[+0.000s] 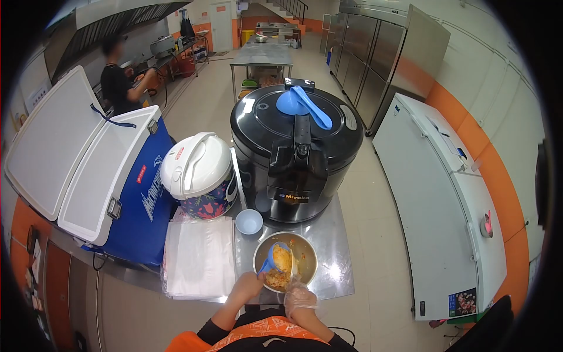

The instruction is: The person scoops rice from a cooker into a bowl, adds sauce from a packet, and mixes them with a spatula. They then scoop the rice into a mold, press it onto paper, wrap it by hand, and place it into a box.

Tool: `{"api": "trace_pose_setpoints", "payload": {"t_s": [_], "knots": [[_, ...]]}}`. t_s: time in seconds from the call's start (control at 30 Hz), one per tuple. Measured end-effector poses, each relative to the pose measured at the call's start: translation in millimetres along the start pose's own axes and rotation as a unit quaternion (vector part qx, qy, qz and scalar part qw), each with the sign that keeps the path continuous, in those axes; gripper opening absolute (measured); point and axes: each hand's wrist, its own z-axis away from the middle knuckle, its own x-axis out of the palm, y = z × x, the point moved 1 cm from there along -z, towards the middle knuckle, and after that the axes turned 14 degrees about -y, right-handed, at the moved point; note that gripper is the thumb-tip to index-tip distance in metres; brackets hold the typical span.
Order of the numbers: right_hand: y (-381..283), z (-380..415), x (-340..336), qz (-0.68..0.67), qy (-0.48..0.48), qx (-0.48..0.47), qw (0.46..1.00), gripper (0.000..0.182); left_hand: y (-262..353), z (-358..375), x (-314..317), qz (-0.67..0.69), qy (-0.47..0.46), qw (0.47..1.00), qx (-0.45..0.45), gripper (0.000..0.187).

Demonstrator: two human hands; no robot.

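My left hand point(248, 288) is closed round the handle of a blue scoop point(271, 259), which is filled with yellow-orange food that looks like rice. The scoop is held inside a steel bowl point(314, 265). More of the loose food point(277, 280) lies in the bottom of the bowl. Over my right hand point(301, 299) is a clear plastic glove. Its fingers grip a white spoon point(294, 267) that reaches into the bowl beside the scoop. Just behind the bowl stands a small pale-blue cup point(249, 222).
A big black cooker point(346, 149) with a blue ladle point(311, 107) on its lid stands behind the bowl. To the left are a white rice cooker point(196, 164), plastic bags point(196, 255) and an open blue cooler point(146, 202). A person point(117, 82) works at the far left.
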Motion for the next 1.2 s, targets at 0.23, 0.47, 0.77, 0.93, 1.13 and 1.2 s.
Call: {"api": "trace_pose_setpoints", "payload": {"t_s": [0.23, 0.47, 0.77, 0.93, 1.13, 1.2], "knots": [[21, 3, -71, 0.056, -0.05, -0.042, 0.996, 0.028, -28, 7, -9, 0.09, 0.073, 0.993, 0.006, 0.056], [55, -52, -43, 0.101, -0.062, -0.144, 0.982, 0.03, -38, -26, -6, 0.139, 0.077, 0.983, 0.091, 0.057], [21, -55, -27, 0.155, 0.033, -0.085, 0.984, 0.029, -44, -49, -13, 0.119, 0.1, 0.979, 0.136, 0.046], [11, -41, -38, 0.189, -0.005, -0.156, 0.969, 0.026, -44, -46, -18, 0.125, 0.071, 0.981, 0.134, 0.047], [12, -65, -31, 0.191, -0.128, -0.133, 0.964, 0.026, -41, -42, -20, 0.118, 0.073, 0.983, 0.12, 0.046], [14, -41, -59, 0.248, -0.139, -0.19, 0.94, 0.027, -41, -42, -19, 0.125, 0.076, 0.982, 0.122, 0.046]]}}
